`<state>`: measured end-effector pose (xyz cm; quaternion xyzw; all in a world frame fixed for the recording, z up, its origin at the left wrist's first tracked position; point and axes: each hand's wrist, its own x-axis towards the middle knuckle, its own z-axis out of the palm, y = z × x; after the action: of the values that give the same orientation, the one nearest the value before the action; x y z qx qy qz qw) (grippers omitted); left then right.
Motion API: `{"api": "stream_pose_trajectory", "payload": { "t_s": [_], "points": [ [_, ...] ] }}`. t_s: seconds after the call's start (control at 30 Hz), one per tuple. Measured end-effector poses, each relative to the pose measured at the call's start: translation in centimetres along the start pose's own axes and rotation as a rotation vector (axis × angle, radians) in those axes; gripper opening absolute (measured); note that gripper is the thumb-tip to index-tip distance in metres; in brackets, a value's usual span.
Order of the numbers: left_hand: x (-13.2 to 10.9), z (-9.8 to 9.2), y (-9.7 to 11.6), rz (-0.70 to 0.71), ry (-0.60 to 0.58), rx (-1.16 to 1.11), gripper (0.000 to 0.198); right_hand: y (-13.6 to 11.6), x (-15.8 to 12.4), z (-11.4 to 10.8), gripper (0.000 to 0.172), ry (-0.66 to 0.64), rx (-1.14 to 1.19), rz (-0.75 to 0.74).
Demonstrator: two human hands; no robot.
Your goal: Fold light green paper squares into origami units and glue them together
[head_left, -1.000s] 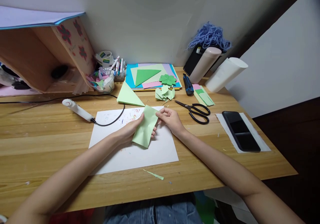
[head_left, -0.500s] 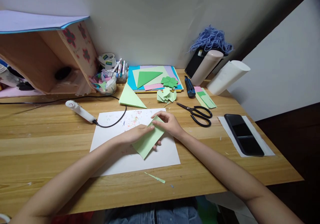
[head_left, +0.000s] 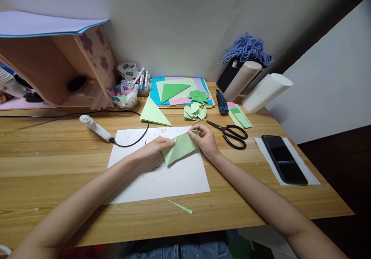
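Observation:
A light green sheet of paper, folded to a rectangle, is held between both hands above a white sheet marked with small coloured specks. My left hand pinches its left end, thumb on top. My right hand grips the upper right corner between thumb and fingers. Just beyond the hands lie a pale green folded paper piece, a darker green paper clover and a light green paper triangle. Black-handled scissors rest to the right of my right hand.
A corded white device lies at left, near a decorated box. Coloured papers, markers and a scrap cup stand behind. At right are a blue cutter, white rolls and a phone. A paper sliver lies in front.
The green paper has turned from a steep slant to nearly level and moved slightly up and right. Both hands have shifted with it, still gripping it; the whole view has shifted slightly.

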<state>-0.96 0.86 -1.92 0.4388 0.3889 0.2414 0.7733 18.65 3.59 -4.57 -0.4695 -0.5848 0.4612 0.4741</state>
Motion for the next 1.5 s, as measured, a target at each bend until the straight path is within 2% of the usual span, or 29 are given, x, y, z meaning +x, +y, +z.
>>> {"api": "stream_pose_trajectory", "payload": {
  "t_s": [0.1,0.27,0.4,0.63,0.83,0.97,1.07,1.2,1.27,1.4,1.5],
  "points": [
    [0.2,0.0,-0.2,0.052,0.090,0.178,0.034,-0.3,0.0,-0.4,0.017,-0.047,-0.093,-0.066],
    [-0.1,0.8,0.1,0.186,0.242,0.667,0.032,-1.8,-0.4,-0.8,0.009,-0.220,-0.366,-0.302],
    [-0.7,1.6,0.5,0.238,0.278,0.786,0.030,-2.6,-0.9,-0.4,0.006,-0.271,-0.385,-0.332],
    [-0.7,1.3,0.8,0.269,0.272,0.735,0.031,-2.3,-0.4,-1.0,0.008,-0.287,-0.313,-0.170],
    [-0.4,0.1,1.2,0.185,0.290,0.603,0.031,-1.5,0.6,-2.9,0.014,-0.354,-0.177,0.035],
    [-0.1,-0.7,1.2,0.161,0.298,0.541,0.033,-1.2,1.3,-4.2,0.015,-0.396,-0.144,0.073],
    [-0.1,-1.1,1.2,0.135,0.296,0.497,0.036,-1.0,1.8,-4.9,0.016,-0.380,-0.159,0.079],
    [-0.2,-1.1,1.3,0.113,0.267,0.405,0.038,-1.1,1.9,-4.9,0.020,-0.336,-0.078,0.103],
    [-0.2,-1.0,1.3,0.109,0.259,0.365,0.039,-1.5,1.7,-4.7,0.024,-0.399,-0.009,0.151],
    [0.1,-1.1,1.0,0.186,0.340,0.405,0.040,-2.0,1.2,-4.4,0.025,-0.599,0.023,0.310],
    [0.2,-1.0,0.7,0.337,0.445,0.606,0.038,-1.9,1.0,-4.2,0.027,-0.585,0.042,0.412]
  ]
}}
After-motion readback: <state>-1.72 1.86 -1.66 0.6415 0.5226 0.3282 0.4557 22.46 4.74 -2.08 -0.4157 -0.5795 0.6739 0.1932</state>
